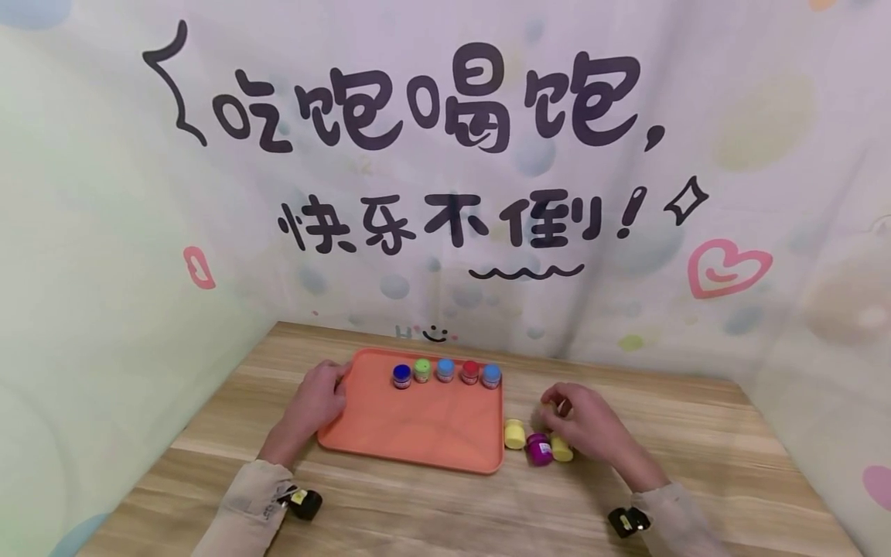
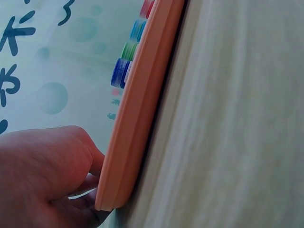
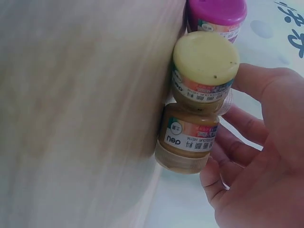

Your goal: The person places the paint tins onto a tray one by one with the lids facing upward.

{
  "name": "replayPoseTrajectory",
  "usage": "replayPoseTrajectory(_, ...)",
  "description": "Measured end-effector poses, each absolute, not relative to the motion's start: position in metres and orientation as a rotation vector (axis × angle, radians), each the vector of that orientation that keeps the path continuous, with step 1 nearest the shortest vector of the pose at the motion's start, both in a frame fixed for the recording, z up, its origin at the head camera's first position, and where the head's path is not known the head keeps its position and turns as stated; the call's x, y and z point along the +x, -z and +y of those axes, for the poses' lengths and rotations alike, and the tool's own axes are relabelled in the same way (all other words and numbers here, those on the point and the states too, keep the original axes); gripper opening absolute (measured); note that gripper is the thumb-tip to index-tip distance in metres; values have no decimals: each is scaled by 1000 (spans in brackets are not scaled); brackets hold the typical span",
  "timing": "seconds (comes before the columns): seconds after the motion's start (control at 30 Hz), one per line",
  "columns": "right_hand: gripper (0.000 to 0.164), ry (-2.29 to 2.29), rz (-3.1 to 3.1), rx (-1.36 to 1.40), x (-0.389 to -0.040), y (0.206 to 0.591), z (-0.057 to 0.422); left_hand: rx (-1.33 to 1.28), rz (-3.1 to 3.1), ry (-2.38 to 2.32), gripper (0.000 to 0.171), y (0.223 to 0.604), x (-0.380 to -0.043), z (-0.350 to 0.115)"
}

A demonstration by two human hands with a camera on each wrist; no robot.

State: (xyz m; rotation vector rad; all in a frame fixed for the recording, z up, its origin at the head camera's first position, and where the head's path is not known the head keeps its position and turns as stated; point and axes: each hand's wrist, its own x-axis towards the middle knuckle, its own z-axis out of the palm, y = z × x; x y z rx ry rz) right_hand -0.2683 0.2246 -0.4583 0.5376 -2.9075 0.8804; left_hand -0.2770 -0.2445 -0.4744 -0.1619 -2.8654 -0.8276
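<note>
My left hand (image 1: 320, 398) grips the left rim of an orange tray (image 1: 411, 433); in the left wrist view the fingertips go out of sight behind the rim. On the right, my right hand (image 1: 585, 422) bends its fingers around a group of small paint jars. In the right wrist view an ochre paint jar (image 3: 187, 135) with a clear cap lies beside a yellow-capped jar (image 3: 205, 61). Behind these, a second clear cap (image 3: 228, 102) shows partly, close to the fingers. The jars hide the fingertips, so a firm hold cannot be made out. A purple jar (image 1: 539, 449) is next to them.
Along the tray's far side stand a dark blue jar (image 1: 401, 377), a green jar (image 1: 421, 370), a red jar (image 1: 469, 372) and two light blue ones. A pale yellow jar (image 1: 514, 434) stands by the tray's right rim. A printed cloth (image 1: 431, 302) hangs behind the wooden table (image 1: 390, 510).
</note>
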Motion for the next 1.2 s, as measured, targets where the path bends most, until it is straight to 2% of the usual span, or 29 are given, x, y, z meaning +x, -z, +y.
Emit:
replayPoseTrajectory(0.7, 34, -876, -2764, 590, -270, 452, 202, -169, -2864, 814, 46, 473, -275, -244)
replayPoseTrajectory(1.2, 35, -956, -2737, 665, -270, 444, 170, -178, -2856, 828, 46, 476, -278, -246)
